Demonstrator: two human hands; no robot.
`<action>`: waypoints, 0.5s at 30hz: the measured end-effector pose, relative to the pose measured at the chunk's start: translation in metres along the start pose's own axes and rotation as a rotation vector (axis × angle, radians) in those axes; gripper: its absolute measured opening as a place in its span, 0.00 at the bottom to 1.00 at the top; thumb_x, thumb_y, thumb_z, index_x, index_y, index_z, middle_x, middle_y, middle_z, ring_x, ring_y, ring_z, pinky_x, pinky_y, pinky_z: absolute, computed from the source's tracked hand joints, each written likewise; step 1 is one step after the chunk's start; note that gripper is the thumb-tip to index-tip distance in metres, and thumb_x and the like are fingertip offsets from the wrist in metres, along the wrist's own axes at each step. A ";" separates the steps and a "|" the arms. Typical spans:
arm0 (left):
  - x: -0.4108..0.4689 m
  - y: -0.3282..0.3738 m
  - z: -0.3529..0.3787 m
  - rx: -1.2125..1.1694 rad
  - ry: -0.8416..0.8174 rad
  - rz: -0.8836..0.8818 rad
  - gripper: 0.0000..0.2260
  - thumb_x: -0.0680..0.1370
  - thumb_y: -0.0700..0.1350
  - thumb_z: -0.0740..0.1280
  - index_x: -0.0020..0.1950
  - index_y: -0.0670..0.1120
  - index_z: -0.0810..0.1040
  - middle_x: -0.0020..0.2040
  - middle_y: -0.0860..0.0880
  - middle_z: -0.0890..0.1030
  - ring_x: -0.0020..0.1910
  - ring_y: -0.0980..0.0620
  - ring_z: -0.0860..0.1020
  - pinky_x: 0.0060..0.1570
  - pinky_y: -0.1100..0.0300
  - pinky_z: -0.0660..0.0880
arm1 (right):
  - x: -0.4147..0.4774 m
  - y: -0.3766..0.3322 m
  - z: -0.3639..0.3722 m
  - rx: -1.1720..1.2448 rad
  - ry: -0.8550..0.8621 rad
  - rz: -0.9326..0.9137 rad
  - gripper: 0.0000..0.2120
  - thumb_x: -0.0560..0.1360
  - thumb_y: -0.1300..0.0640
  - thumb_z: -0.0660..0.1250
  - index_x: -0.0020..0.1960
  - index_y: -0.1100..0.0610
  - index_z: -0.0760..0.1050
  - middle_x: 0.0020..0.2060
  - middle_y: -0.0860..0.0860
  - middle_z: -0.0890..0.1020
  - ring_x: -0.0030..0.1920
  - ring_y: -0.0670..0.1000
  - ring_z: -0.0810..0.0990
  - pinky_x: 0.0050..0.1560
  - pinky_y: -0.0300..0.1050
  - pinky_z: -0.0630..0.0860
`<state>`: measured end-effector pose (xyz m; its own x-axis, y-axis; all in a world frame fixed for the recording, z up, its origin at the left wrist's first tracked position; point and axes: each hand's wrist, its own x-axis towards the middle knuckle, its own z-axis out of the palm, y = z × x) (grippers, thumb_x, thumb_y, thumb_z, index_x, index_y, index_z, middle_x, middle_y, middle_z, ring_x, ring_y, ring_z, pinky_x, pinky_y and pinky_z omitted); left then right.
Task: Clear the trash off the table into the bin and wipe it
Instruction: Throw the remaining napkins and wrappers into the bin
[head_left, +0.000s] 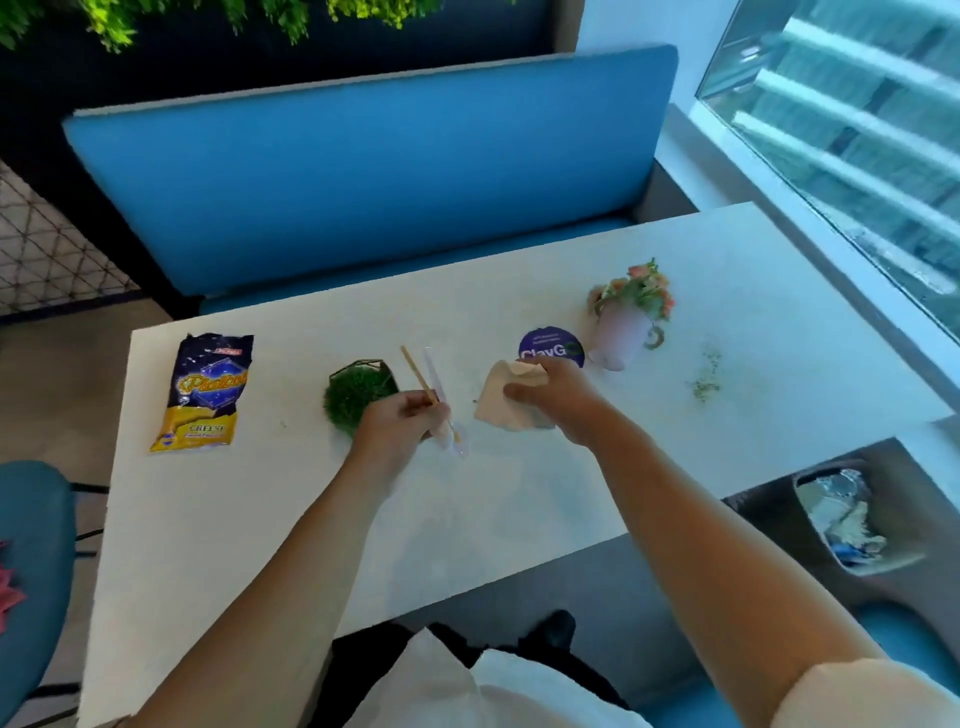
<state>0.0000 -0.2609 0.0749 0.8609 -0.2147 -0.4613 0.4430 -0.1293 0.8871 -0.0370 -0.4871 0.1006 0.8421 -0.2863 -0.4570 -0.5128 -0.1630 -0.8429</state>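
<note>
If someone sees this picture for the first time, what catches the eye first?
Mid-table, the left hand holds a wooden stick and the right hand grips a beige napkin. A blue-and-yellow Piattos bag lies at the table's left end; green crumbs dot its right end.

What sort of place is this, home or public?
Probably a cafe or canteen booth, not a home: a blue padded bench faces the white table, a round purple ClayGo sign is on it, and a trash bin sits beside the table.
</note>
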 end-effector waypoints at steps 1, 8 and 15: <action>-0.002 -0.003 0.019 0.001 -0.020 0.000 0.03 0.77 0.37 0.74 0.50 0.40 0.85 0.41 0.45 0.86 0.41 0.51 0.83 0.52 0.55 0.79 | -0.006 0.007 -0.021 -0.002 0.009 0.000 0.14 0.73 0.59 0.77 0.57 0.50 0.80 0.48 0.48 0.82 0.52 0.52 0.81 0.54 0.52 0.81; -0.013 -0.013 0.121 0.019 -0.140 -0.005 0.04 0.77 0.37 0.74 0.50 0.41 0.86 0.46 0.43 0.87 0.46 0.48 0.84 0.62 0.50 0.80 | -0.028 0.057 -0.123 0.026 0.116 0.059 0.12 0.74 0.63 0.74 0.53 0.48 0.81 0.53 0.55 0.85 0.54 0.56 0.84 0.59 0.59 0.81; 0.002 -0.001 0.174 0.103 -0.246 0.014 0.04 0.78 0.35 0.73 0.49 0.43 0.85 0.42 0.47 0.86 0.43 0.50 0.82 0.61 0.50 0.80 | -0.029 0.092 -0.168 0.137 0.263 0.123 0.17 0.73 0.63 0.74 0.60 0.50 0.82 0.53 0.53 0.83 0.54 0.55 0.83 0.54 0.55 0.82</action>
<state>-0.0420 -0.4294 0.0705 0.7747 -0.4440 -0.4503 0.3927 -0.2202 0.8929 -0.1367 -0.6524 0.0846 0.6941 -0.5332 -0.4837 -0.5656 0.0118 -0.8246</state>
